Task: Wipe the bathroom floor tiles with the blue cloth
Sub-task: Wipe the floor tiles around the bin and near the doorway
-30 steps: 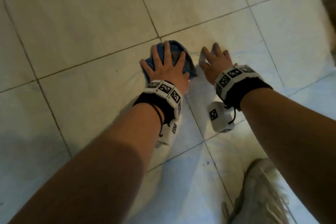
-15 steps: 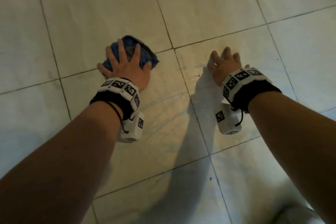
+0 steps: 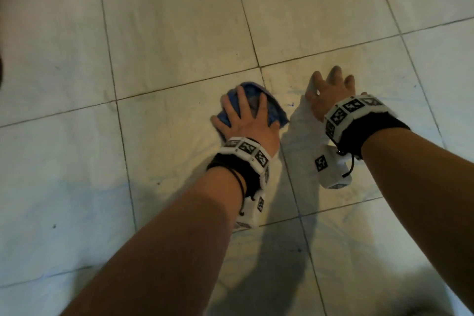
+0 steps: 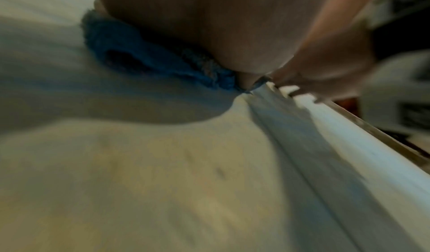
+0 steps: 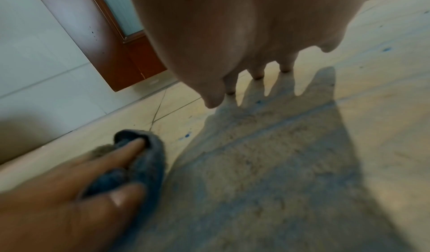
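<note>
The blue cloth (image 3: 275, 108) lies bunched on the pale floor tiles (image 3: 174, 33), just left of a grout line. My left hand (image 3: 246, 120) presses flat on it with spread, straight fingers; the cloth's edge (image 4: 139, 57) pokes out under my palm in the left wrist view. My right hand (image 3: 331, 92) is planted on the bare tile to the right of the cloth, fingers spread and straight, holding nothing. From the right wrist view the cloth (image 5: 144, 167) shows under the left hand's fingers (image 5: 111, 162), and the right fingertips (image 5: 257, 74) touch the tile.
A brown wooden door frame (image 5: 109, 53) and a white tiled wall (image 5: 35, 57) stand beyond the cloth. Small blue specks (image 5: 187, 135) dot the tile near it. Shadows of both arms fall across the tiles (image 3: 277, 277) close to me.
My left hand has slid the cloth back to the right across the tile, ending close beside my right hand. The right hand has stayed planted.
</note>
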The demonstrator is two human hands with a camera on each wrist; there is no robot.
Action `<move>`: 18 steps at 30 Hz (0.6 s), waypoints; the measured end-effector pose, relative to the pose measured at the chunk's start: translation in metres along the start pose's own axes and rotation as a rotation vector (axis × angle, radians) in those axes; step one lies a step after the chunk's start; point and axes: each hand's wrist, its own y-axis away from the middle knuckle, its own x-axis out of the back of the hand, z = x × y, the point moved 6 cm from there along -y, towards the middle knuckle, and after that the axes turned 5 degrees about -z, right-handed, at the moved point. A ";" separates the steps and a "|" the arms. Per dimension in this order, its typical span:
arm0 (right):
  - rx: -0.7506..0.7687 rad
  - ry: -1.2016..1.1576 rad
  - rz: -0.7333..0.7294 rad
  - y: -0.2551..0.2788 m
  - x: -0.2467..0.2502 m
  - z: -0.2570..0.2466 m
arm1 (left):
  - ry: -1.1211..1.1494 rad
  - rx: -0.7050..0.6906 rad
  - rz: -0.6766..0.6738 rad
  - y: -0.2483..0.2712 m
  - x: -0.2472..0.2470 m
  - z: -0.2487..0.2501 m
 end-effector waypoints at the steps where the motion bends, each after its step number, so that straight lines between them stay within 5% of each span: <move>1: 0.022 0.021 -0.001 -0.004 -0.001 -0.001 | -0.016 -0.061 -0.009 0.007 -0.009 0.012; 7: -0.009 0.078 -0.009 0.004 0.000 -0.003 | -0.077 -0.223 -0.025 0.016 -0.019 0.011; 18: 0.018 0.236 -0.076 0.015 -0.001 -0.020 | 0.185 0.270 0.099 -0.009 0.037 -0.151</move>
